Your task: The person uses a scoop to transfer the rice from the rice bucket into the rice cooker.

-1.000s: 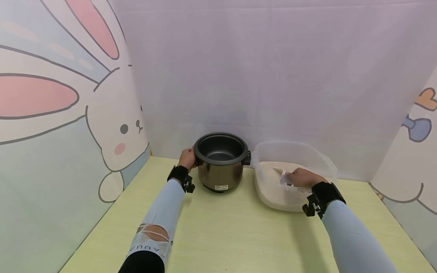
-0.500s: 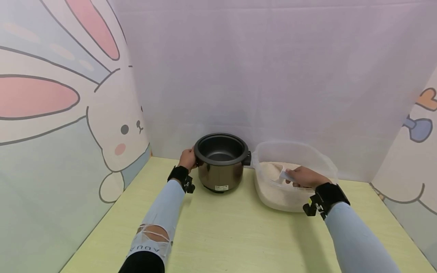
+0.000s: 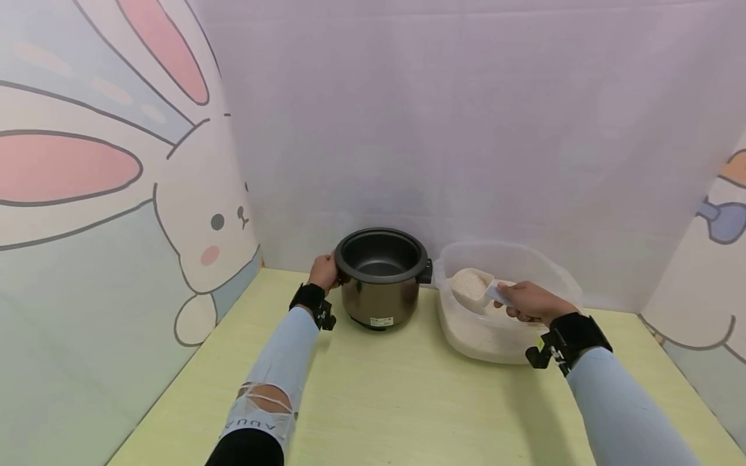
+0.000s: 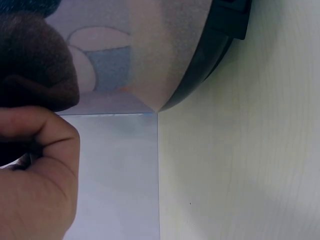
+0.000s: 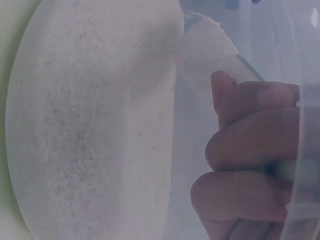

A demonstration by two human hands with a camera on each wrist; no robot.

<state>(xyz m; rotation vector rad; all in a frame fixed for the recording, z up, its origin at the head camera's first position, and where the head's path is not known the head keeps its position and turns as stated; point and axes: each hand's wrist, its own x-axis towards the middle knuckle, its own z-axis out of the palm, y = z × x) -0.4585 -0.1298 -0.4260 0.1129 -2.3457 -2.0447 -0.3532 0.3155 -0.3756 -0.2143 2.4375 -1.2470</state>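
My left hand grips the left side handle of a brown rice cooker with a dark inner pot and no lid. In the left wrist view, the curled fingers sit right at that dark handle. A clear plastic tub of white rice stands to the cooker's right. Inside its rim, my right hand holds a rice scoop by the handle, its bowl heaped with rice. Through the tub's wall, the right wrist view shows the loaded scoop above the rice level.
A pale yellow-green table carries both vessels, close together near the back wall. The cooker's right handle nearly meets the tub's rim. Rabbit-print panels rise at the sides.
The scoop, sunk in the rice a second ago, has come up full, and my right hand has lifted slightly and moved right. My left hand keeps its grip on the cooker.
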